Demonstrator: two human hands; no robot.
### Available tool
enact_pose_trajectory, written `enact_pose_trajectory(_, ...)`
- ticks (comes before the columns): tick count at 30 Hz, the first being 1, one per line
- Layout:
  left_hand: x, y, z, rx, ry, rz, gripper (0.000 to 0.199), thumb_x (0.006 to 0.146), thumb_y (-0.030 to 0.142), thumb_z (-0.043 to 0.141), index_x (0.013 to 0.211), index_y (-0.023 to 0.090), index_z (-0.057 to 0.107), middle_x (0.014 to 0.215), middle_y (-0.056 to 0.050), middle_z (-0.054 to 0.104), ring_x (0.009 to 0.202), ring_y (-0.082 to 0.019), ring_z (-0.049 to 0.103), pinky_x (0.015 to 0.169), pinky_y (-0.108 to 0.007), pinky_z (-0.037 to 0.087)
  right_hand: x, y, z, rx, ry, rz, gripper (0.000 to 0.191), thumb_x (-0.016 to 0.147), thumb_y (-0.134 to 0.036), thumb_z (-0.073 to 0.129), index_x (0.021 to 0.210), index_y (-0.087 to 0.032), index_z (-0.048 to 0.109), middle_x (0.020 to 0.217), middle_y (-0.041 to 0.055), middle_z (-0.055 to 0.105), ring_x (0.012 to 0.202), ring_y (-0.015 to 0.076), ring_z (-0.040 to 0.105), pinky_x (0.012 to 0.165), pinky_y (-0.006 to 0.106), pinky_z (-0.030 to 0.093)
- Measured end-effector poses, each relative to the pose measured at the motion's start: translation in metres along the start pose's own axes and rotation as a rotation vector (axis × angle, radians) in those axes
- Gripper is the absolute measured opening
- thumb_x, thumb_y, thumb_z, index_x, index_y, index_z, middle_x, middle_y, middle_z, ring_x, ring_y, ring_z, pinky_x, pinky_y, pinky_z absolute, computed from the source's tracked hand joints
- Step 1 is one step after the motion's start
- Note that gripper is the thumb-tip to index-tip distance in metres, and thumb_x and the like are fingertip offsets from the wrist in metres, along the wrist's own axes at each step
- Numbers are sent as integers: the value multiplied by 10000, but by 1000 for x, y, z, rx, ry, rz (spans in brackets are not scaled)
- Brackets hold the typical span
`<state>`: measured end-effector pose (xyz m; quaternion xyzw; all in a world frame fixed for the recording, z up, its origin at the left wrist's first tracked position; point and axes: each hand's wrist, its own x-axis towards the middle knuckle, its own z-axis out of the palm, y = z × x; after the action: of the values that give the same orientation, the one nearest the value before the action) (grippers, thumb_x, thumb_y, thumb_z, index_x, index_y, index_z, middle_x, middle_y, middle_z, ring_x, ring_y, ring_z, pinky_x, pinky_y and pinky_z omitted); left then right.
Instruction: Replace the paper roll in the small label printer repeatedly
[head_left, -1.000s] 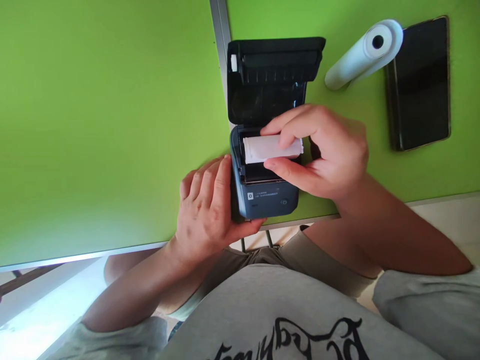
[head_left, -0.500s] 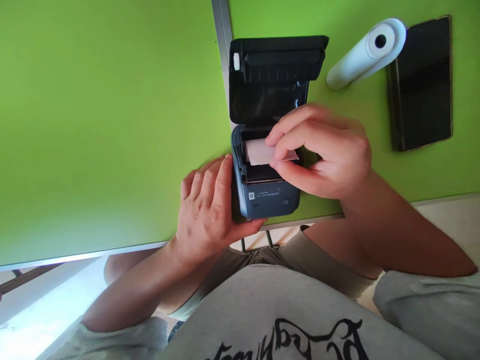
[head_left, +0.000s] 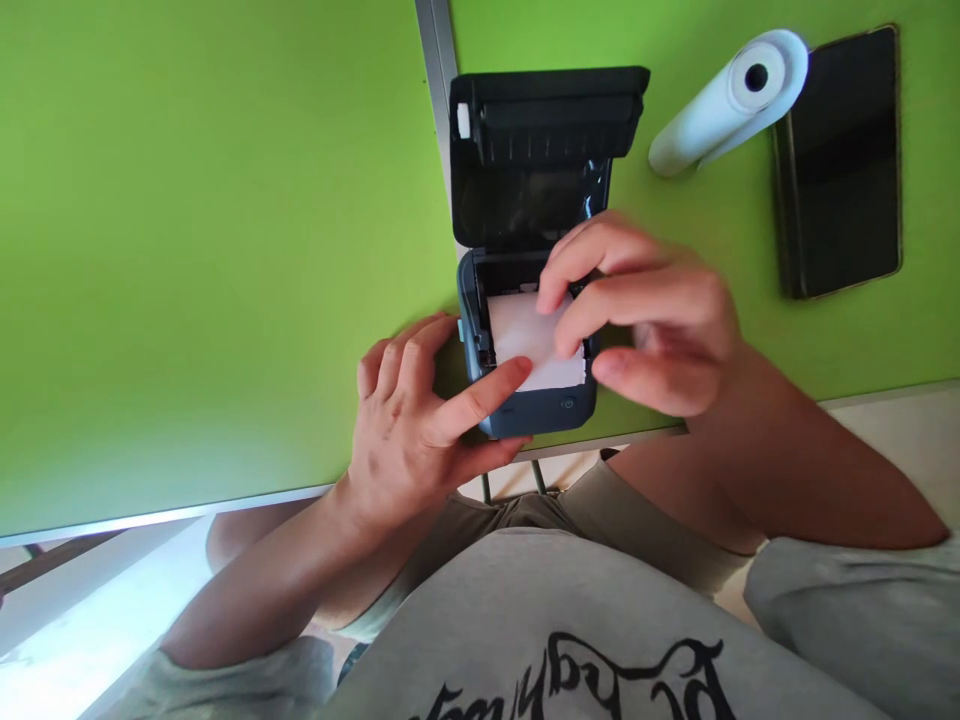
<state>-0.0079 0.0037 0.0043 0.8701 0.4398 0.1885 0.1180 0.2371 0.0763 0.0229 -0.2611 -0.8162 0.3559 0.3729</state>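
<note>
Left hand against printer, paper under forefinger.

Both forearms angled inward — the left hand spread, index finger stretched forward, the right hand loosely curled, thumb and fingers apart.

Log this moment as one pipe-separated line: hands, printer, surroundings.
left hand: index fingertip on paper | right hand: fingers over paper, contact unclear | printer: lid open, paper across front edge | nearby: white roll, dark flat device
</note>
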Motion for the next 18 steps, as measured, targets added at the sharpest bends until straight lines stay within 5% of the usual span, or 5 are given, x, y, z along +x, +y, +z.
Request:
enact_pose_trajectory(4, -1, 0, 0, -2, 5, 28, 659, 938, 620, 621, 1525, 478, 356, 1397, -162, 487, 1254, -354, 545, 980, -490, 417, 3, 15, 9, 56, 438, -18, 272, 960, -325, 529, 708, -228, 565, 695, 4, 564, 668, 153, 549, 659, 347, 426)
enact_pose_trajectory(7, -1, 0, 0, -7, -2, 35, 633, 929, 596, 647, 1494, 483, 385, 1412, -161, 481, 1288, -359, 536, 989, -503, 421, 1, 30, 14, 27, 612, 50, 203, 940, -356, 551, 774, -241, 532, 674, -1, 481, 633, 153, 447, 631, 332, 351)
enact_pose_trajectory(10, -2, 0, 0, -29, -16, 26, 613, 905, 571, 699, 1453, 496, 436, 1433, -150, 479, 1324, -368, 524, 1009, -522, 419, -2, 39, 15, -35, 606, 192, 210, 874, -452, 580, 961, -271, 520, 856, 20, 531, 724, 168, 492, 644, 337, 390)
enact_pose_trajectory(14, -3, 1, 0, -50, -21, 13, 584, 877, 502, 762, 1394, 510, 492, 1473, -128, 472, 1360, -381, 510, 1029, -538, 410, -2, 32, 16, 103, 475, 319, 528, 822, -532, 568, 1251, -293, 375, 1315, 83, 569, 1122, 236, 614, 783, 385, 511)
enact_pose_trajectory(18, -2, 4, -2, -29, -35, 9, 577, 884, 471, 758, 1374, 510, 457, 1474, -131, 456, 1370, -391, 505, 1042, -554, 412, 3, 22, 21, 222, 379, 356, 583, 848, -552, 450, 1323, -299, 226, 1379, 93, 565, 1210, 280, 586, 935, 445, 519)
